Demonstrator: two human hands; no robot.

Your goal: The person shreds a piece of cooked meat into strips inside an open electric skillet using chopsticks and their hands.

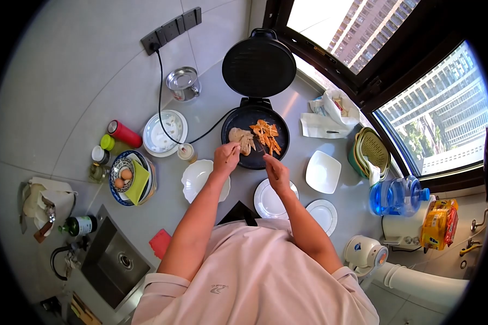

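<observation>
A round black electric griddle (231,122) stands with its ribbed lid (259,67) raised. Pale meat pieces (242,140) lie on the left of its plate, and orange-red coated pieces (266,135) lie on the right. My left hand (226,157) is closed at the griddle's lower left edge, beside the pale meat, around something thin that I cannot make out. At the lower right edge my right hand (277,172) is closed around a thin utensil, whose tip points toward the coated pieces. A white scalloped bowl (197,181) sits below my left hand, and a white plate (267,199) is partly behind my right forearm.
To the right are a square white bowl (323,172), a small plate (321,215), nested baskets (372,151) and a blue water jug (396,196). On the left stand a patterned plate (165,133), a red bottle (124,134), a bowl of eggs (117,181) and a sink (114,260). A power cord (160,92) crosses the counter.
</observation>
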